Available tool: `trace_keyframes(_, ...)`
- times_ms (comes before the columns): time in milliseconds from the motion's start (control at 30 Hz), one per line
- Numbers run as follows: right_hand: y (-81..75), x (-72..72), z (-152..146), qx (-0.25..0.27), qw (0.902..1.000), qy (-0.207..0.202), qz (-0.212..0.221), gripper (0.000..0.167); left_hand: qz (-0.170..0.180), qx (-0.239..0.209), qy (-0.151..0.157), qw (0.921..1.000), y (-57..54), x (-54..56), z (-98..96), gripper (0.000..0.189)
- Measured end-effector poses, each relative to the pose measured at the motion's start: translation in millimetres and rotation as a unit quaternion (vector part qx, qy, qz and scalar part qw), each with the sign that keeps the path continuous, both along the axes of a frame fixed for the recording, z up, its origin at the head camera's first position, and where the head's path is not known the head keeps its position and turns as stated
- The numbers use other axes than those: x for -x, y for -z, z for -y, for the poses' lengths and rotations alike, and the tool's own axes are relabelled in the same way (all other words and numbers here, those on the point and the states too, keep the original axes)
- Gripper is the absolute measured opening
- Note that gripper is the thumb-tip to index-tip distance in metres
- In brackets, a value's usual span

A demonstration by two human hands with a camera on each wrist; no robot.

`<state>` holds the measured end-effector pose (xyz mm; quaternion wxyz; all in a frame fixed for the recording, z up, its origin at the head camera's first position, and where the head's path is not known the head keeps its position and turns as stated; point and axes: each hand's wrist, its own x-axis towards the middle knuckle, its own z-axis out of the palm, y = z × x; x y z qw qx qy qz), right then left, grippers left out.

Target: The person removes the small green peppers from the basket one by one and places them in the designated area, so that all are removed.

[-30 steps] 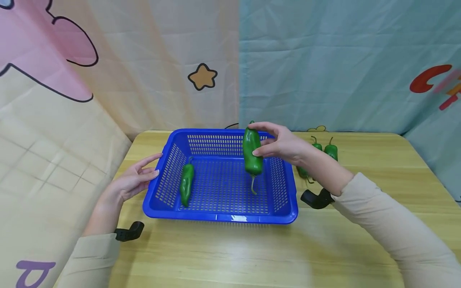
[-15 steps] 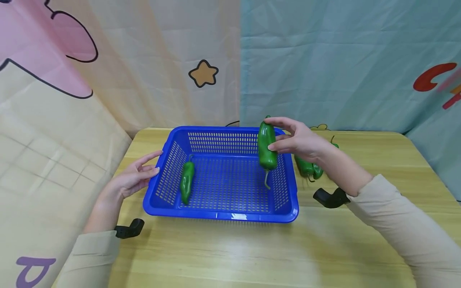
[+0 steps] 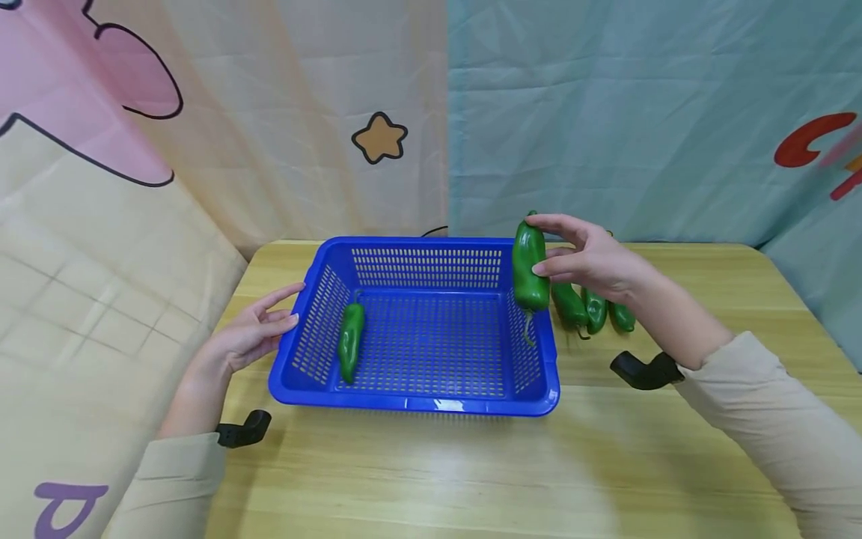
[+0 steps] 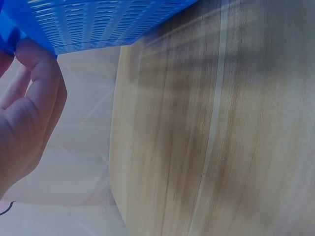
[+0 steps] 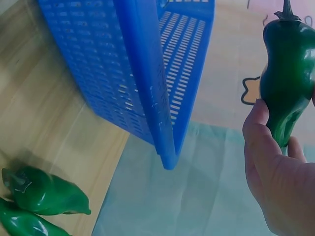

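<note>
My right hand [image 3: 592, 262] pinches a glossy green pepper [image 3: 530, 269], with the thumb on its side and a finger at its upper tip. The pepper hangs stem down over the right end of a blue plastic basket [image 3: 417, 406]. The right wrist view shows the held pepper [image 5: 290, 69] apart from the basket rim [image 5: 147, 83]. My left hand [image 3: 252, 333] holds the basket's left rim between thumb and fingers; in the left wrist view the fingers lie partly out of frame. Inside the basket, at its left, lies another green pepper [image 3: 350, 343].
Several green peppers [image 3: 571, 305] lie on the wooden table [image 3: 417, 479] just right of the basket, partly hidden by my right hand and forearm. A printed cloth [image 3: 572, 112] hangs behind the table, and a cloth with a grid pattern covers the left side.
My right hand has carried the pepper rightward, from over the basket's inside to above its right rim. My left hand stays on the left rim, and the basket has barely moved.
</note>
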<state>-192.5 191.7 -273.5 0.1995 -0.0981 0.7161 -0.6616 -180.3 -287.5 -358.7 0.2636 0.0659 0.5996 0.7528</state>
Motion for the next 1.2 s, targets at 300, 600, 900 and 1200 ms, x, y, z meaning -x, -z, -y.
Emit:
trace_keyframes(300,-1.6,-2.8,-13,0.021,0.9998,0.000,0.003,0.069,0.000,-0.008,0.003,1.0000,-1.5,0.9,1.0,0.044)
trace_keyframes(600,-4.6,-5.9,-26,0.008,0.9999,0.014,-0.006,0.067,0.010,0.005,-0.007,0.9999,-4.6,1.0,-0.9,0.049)
trace_keyframes(900,2.2,-8.0,-44,0.037,0.9993,0.007,-0.006,0.063,0.012,0.010,-0.009,0.9998,-3.4,-0.1,-0.7,0.049)
trace_keyframes(1200,8.6,-10.7,-60,0.061,0.9981,-0.004,-0.001,0.060,0.013,0.009,-0.013,0.9998,-3.2,-1.3,-1.3,0.048)
